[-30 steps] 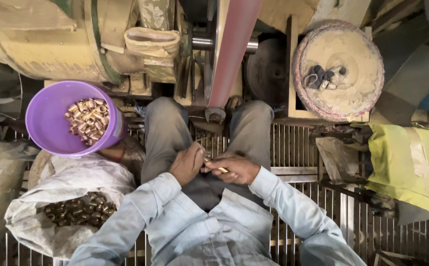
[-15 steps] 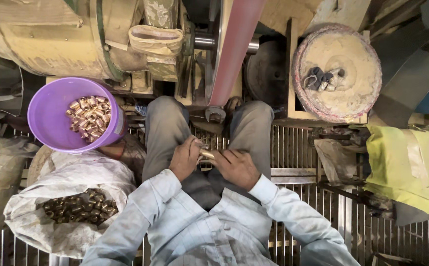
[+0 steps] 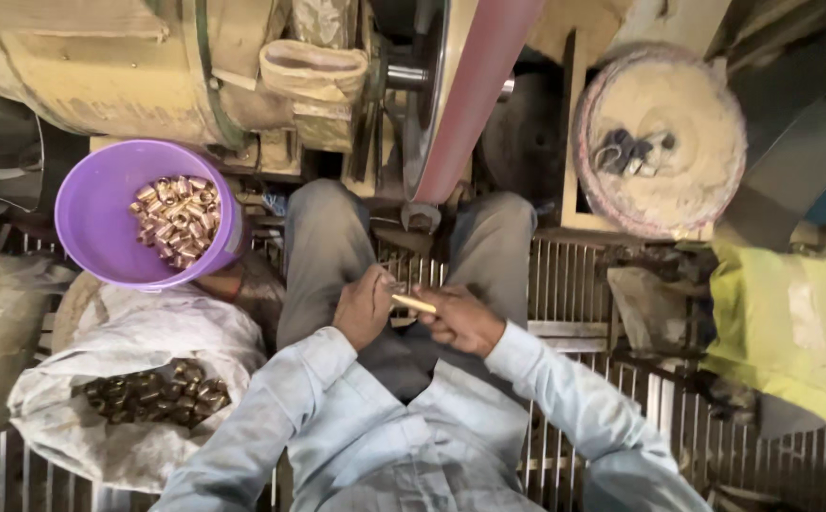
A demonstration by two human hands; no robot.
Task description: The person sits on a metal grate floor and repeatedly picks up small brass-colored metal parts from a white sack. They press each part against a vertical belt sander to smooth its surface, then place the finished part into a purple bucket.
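Holding a short tan stick (image 3: 414, 303) between both hands over your lap, you sit facing the machine. Your left hand (image 3: 364, 305) is curled closed around its near end; your right hand (image 3: 458, 319) pinches the other end with fingers folded. A small dark piece sits at the stick's left tip, too small to identify.

Containers, near to far: white sack (image 3: 128, 398), open at your left, holds a heap of dull, dark metal fittings (image 3: 152, 391). Just beyond it, the purple tub (image 3: 100, 228) holds a smaller pile of bright brassy fittings (image 3: 176, 220), bunched toward its right wall. Farther right, a round dust-coated tray (image 3: 679, 123) carries a dark tangle near its centre.

Stick: pale, straight, lying nearly level, angled slightly down to the right.

Versus half a second ago: your hands have separated slightly, exposing more of the stick. The sack and tub contents are unchanged. The reddish belt (image 3: 475, 90) stands beyond your knees.
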